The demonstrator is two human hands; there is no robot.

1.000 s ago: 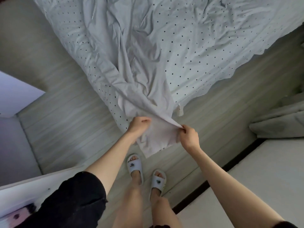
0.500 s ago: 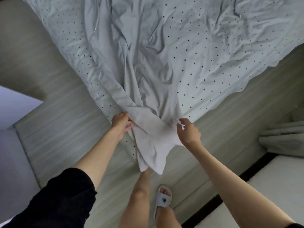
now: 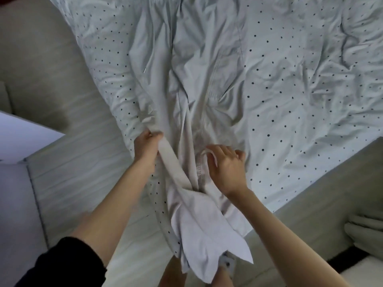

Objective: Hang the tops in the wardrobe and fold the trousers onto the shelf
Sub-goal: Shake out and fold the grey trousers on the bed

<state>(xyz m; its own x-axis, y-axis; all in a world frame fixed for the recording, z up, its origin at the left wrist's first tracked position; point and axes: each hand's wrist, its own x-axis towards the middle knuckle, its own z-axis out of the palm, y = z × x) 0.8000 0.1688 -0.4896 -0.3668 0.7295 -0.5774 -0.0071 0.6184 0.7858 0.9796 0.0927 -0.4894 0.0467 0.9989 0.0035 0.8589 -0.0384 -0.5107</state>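
The pale trousers (image 3: 199, 83) lie lengthwise on the dotted bed (image 3: 300, 83), legs overhanging its near edge. The left hand (image 3: 147, 146) grips one leg; the right hand (image 3: 224, 165) rests on them, fingers spread.

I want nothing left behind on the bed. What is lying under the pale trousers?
The pale trousers lie on the dotted sheet, which shows all around them. Whatever sits directly beneath the cloth is covered. The left hand grips one leg; the right hand rests on them.

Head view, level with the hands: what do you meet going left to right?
Wooden floor → left hand gripping the pale trousers → right hand on them → dotted bedsheet → floor again.
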